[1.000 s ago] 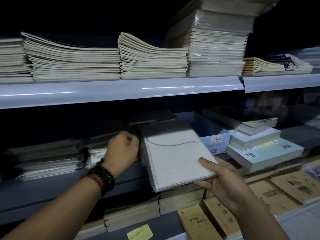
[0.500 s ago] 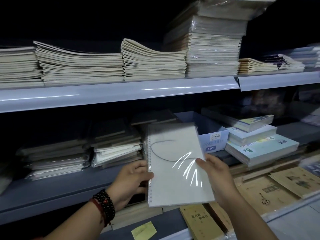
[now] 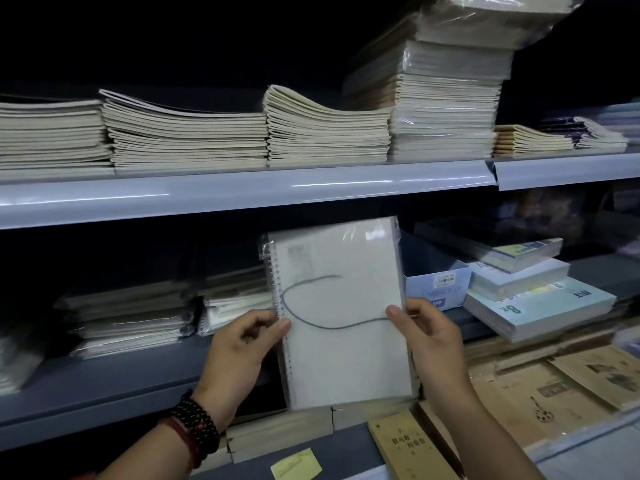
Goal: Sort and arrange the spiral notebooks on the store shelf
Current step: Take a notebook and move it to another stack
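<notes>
Notebook (image 3: pixel 341 299) raised; left hand (image 3: pixel 239 355), right hand (image 3: pixel 433 341) pinch edges.

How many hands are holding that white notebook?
2. The left hand pinches the notebook at its spiral edge, and the right hand pinches the opposite edge. Both are in plain view, with none hidden.

arms: bare, no sleeves | left wrist: black beaded bracelet (image 3: pixel 197 424) wrapped in loops | beside it: red band (image 3: pixel 182 441)
</notes>
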Demonstrator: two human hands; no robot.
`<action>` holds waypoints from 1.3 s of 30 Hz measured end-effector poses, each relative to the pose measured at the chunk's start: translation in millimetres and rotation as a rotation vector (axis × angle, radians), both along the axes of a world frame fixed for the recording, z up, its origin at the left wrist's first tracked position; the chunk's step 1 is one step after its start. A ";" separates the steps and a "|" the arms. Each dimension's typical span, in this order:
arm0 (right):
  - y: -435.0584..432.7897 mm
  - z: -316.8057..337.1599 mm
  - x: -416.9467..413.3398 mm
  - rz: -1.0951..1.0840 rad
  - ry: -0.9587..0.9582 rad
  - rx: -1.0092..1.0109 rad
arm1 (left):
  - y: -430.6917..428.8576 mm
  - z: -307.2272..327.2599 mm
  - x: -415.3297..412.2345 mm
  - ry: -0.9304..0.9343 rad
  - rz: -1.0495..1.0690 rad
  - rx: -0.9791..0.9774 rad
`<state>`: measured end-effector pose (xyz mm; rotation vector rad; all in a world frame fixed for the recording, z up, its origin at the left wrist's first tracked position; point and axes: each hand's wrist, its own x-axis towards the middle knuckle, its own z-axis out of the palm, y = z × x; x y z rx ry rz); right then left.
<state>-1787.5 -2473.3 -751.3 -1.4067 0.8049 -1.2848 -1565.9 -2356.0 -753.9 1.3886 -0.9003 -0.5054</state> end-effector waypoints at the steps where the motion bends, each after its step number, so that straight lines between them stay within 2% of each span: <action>1: -0.5 1.4 -1.0 -0.017 0.011 -0.066 | 0.3 3.2 0.8 -0.011 -0.002 -0.025; 4: -2.4 3.8 -1.6 -0.096 0.032 -0.257 | 0.8 15.2 0.0 0.032 -0.033 -0.109; 7: -2.3 3.0 -0.8 -0.105 0.038 -0.313 | 2.2 26.6 -2.5 0.083 -0.063 -0.184; 11: -2.8 -1.8 0.8 -0.088 0.010 -0.285 | 4.6 36.1 -3.7 0.412 -0.103 -0.212; 13: -2.4 -0.1 1.1 -0.088 -0.012 -0.289 | 8.1 41.5 -5.7 0.500 -0.111 -0.219; 19: 6.9 7.4 1.4 -0.100 -0.089 -0.303 | 20.2 57.3 -16.3 0.365 -0.168 -0.231; 23: 6.9 4.1 5.6 -0.055 -0.203 -0.238 | 14.5 61.3 -11.0 0.400 -0.195 -0.175; 26: 3.3 4.1 5.4 0.024 -0.204 -0.275 | 8.3 58.0 -2.2 0.414 -0.140 -0.137; 31: 7.3 13.0 9.1 0.092 -0.213 0.002 | 6.0 50.6 9.7 0.469 -0.124 -0.179; 35: 9.6 20.1 8.0 0.258 -0.334 0.262 | 4.5 45.0 15.8 0.457 -0.100 -0.265; 39: 12.7 12.4 18.0 0.244 -0.175 0.251 | 0.6 37.0 19.1 0.397 -0.082 -0.222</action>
